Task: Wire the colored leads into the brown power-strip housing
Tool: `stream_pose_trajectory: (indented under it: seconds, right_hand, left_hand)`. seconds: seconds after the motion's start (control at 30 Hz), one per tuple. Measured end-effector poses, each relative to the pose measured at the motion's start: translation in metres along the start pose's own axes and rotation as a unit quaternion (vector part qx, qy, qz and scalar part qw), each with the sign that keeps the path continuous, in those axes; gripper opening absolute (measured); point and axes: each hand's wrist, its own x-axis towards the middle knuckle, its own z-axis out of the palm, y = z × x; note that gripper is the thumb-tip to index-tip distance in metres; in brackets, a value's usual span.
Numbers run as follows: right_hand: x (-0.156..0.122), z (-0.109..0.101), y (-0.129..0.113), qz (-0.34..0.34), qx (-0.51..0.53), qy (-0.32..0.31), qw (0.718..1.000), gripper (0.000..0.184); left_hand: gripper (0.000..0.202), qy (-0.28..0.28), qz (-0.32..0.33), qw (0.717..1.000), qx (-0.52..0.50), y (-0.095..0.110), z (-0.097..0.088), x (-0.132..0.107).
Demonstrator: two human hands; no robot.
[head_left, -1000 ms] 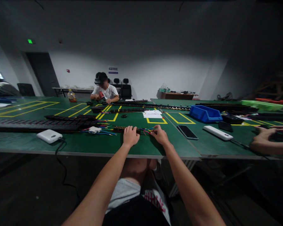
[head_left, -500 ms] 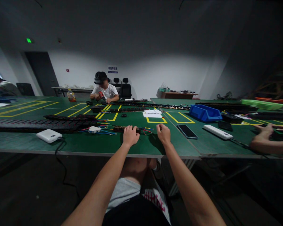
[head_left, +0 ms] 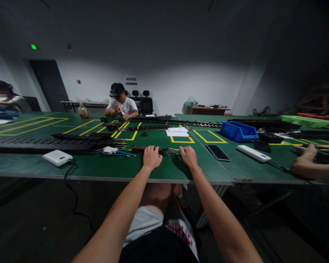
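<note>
My left hand (head_left: 152, 158) rests over a narrow dark module with wires (head_left: 138, 150), its fingers bent across the top and holding it to the table. Part of the module is hidden under that hand. Thin coloured wires (head_left: 170, 151) come out of the module's right end. At their tips is my right hand (head_left: 189, 156), thumb and fingers pinched together on the wire ends. Left of the module, more blue and red wires (head_left: 123, 152) and a white connector (head_left: 110, 150) lie at the end of a long dark strip assembly (head_left: 41, 144).
A phone (head_left: 218, 152), a long white power bank (head_left: 252, 153) and a blue bin (head_left: 238, 131) stand to the right. A white box with a cable (head_left: 57, 157) is at left, papers (head_left: 177, 132) ahead. Across the table a person (head_left: 121, 104) works; another person's hand (head_left: 307, 157) is at far right.
My right hand has moved slightly left, and its fingertips have met the wire ends. My left hand stays on the module. The person at far left has shifted right.
</note>
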Motion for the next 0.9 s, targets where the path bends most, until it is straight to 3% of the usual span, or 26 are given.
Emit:
stream_pose_trajectory:
  seconds: [0.13, 0.27, 0.4, 0.6, 0.73, 0.9]
  right_hand:
    - [0.001, 0.0, 0.0, 0.018, 0.027, 0.042, 0.999, 0.035]
    - [-0.001, 0.002, 0.001, 0.037, 0.031, 0.031, 0.998, 0.028]
    - [-0.001, 0.001, 0.001, 0.03, 0.021, 0.024, 0.999, 0.033]
    - [-0.001, -0.001, -0.004, 0.006, 0.039, -0.003, 0.999, 0.026]
    - [-0.002, -0.002, -0.008, 0.018, -0.01, -0.04, 0.999, 0.022]
    - [-0.005, -0.005, -0.011, 0.006, -0.047, -0.076, 0.996, 0.031]
  left_hand:
    - [0.044, 0.003, -0.001, 1.0, 0.001, 0.0, 0.001, 0.0]
    - [0.043, 0.006, 0.001, 1.0, -0.01, 0.0, 0.001, 0.0]
    - [0.042, 0.008, 0.001, 1.0, -0.009, 0.0, 0.001, 0.0]
    - [0.042, 0.001, 0.003, 1.0, -0.003, 0.0, -0.001, 0.0]
    - [0.042, 0.002, 0.003, 1.0, -0.004, 0.0, 0.0, 0.0]
    - [0.041, 0.004, 0.004, 1.0, -0.003, -0.001, 0.0, 0.0]
